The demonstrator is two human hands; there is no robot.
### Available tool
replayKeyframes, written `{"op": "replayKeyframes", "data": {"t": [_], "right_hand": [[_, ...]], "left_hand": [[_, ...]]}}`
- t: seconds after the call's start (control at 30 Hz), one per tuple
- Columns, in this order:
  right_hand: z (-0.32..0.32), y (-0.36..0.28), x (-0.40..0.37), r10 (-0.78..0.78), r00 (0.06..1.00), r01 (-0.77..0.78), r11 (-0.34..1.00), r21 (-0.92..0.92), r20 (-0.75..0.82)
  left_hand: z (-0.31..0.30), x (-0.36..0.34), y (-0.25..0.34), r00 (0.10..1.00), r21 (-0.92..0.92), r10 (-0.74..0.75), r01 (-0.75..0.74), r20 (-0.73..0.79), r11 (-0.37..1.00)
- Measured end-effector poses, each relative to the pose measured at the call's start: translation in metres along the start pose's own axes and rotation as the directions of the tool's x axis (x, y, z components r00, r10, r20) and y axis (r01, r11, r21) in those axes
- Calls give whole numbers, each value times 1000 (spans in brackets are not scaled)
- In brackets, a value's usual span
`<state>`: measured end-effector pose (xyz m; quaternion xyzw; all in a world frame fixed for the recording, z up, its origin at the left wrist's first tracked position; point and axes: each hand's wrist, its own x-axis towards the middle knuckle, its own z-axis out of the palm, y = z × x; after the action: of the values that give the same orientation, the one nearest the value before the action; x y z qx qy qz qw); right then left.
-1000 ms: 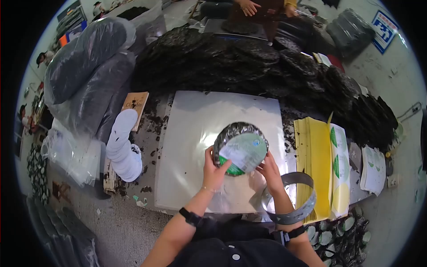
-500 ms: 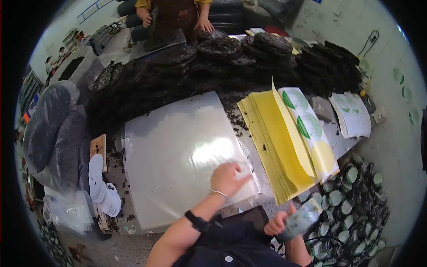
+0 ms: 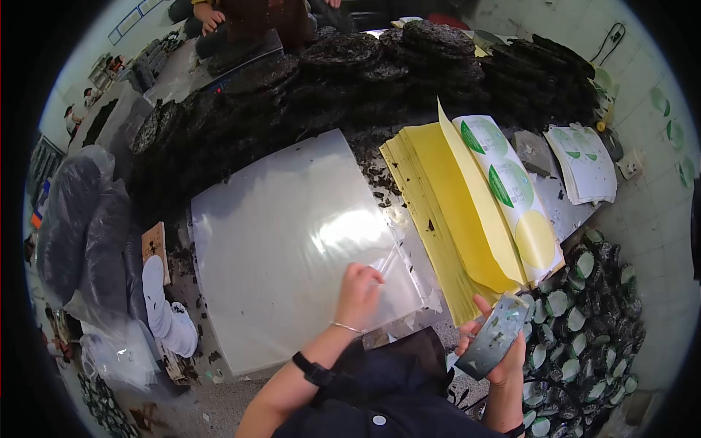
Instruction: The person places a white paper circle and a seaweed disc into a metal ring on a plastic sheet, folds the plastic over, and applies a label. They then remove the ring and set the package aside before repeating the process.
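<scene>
My left hand point(image 3: 358, 296), with a watch and a bracelet on its arm, is over the right part of a stack of clear plastic sheets point(image 3: 277, 241). Its fingers are curled in a pinch, and the top sheet creases at the fingertips. My right hand point(image 3: 511, 358) grips a flat grey-green block-shaped thing point(image 3: 493, 339) with light and dark flecks on its face; its exact kind I cannot make out. Just beyond that hand lies a stack of yellow paper point(image 3: 431, 197), beside a strip of white label sheet with green and yellow circles point(image 3: 511, 190).
Dark, flaky round cakes point(image 3: 336, 66) are piled along the far side. Bagged dark bundles point(image 3: 80, 219) and white paper discs point(image 3: 168, 314) sit at left. Many dark pieces with green-white round labels point(image 3: 577, 343) heap at lower right. Across the table stands another person point(image 3: 266, 22).
My left hand's fingers have drawn together at the plastic sheet, which now creases. My right hand has raised the grey-green thing and turned it more upright. The view has shifted slightly.
</scene>
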<state>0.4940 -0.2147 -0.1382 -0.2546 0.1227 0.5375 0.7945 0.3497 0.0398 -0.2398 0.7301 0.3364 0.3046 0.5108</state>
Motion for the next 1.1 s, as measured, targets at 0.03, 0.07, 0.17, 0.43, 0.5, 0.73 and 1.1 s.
{"op": "replayKeyframes", "data": {"t": [0.03, 0.07, 0.17, 0.43, 0.5, 0.73, 1.1], "right_hand": [[17, -2, 2, -12, 999, 11, 999, -34, -39], [31, -5, 1, -8, 999, 7, 999, -46, -40], [51, -18, -3, -201, 979, 197, 974, -109, -25], [91, -14, 91, -179, 943, 331, 446, -832, 280], [128, 52, 134, 204, 964, 175, 1, -985, 172], [139, 258, 280, 712, 659, 698, -460, -549, 241], [124, 171, 126, 915, 324, 734, -84, -674, 239]], "left_hand": [[15, 2, 6, 965, 324, 241, -262, 103, 909], [22, 3, 4, 967, 319, 239, -256, 93, 913], [28, 7, -10, 956, 470, 186, -274, 225, 839], [-67, 32, -33, 809, -610, -548, 548, 213, 573], [-158, 73, -73, 751, -885, -527, 466, 399, -7], [-235, 129, 116, 895, -538, -99, 346, 434, 768], [-56, -7, -40, 922, -604, -197, 370, 334, 706]]}}
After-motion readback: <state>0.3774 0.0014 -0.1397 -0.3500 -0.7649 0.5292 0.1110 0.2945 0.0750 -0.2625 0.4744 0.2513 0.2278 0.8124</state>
